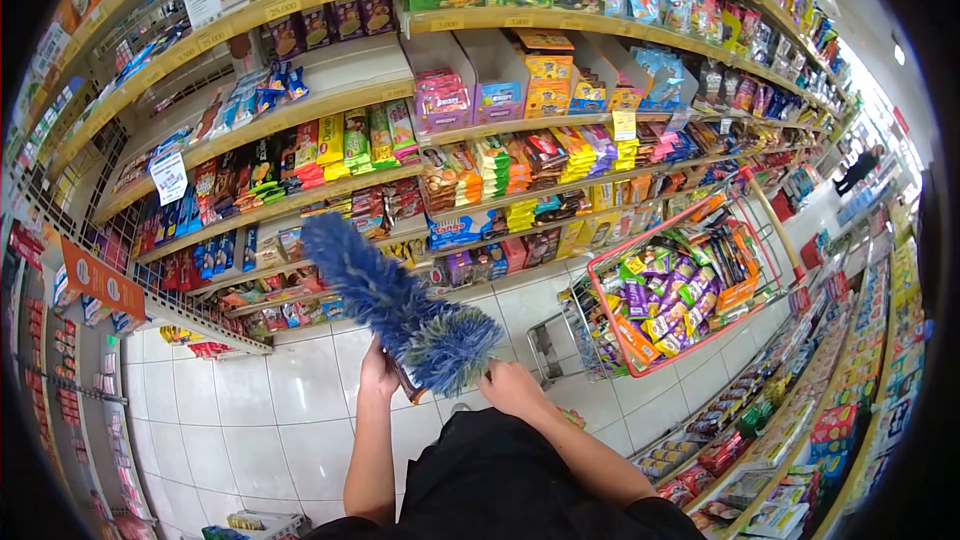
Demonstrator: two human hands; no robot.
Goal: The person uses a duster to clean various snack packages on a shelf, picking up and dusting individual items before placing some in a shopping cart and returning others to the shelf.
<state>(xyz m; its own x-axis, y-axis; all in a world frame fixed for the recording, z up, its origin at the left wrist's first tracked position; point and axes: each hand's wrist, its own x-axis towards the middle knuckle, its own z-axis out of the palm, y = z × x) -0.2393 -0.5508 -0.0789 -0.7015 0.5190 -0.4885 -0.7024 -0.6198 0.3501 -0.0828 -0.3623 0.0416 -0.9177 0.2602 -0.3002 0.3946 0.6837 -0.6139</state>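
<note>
Left hand (pixel 378 372) grasps duster (pixel 385 292) from below; right hand (pixel 512 388) touches fibres, grip unclear.

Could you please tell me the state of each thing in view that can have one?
Duster: held up, tilted up and left toward the shelves.
Left hand: closed round the duster's handle.
Right hand: on the duster's fluffy lower end; grip unclear.
Cart: standing on the floor, piled full of packets.
Shelves: stocked, one upper stretch partly bare.
</note>
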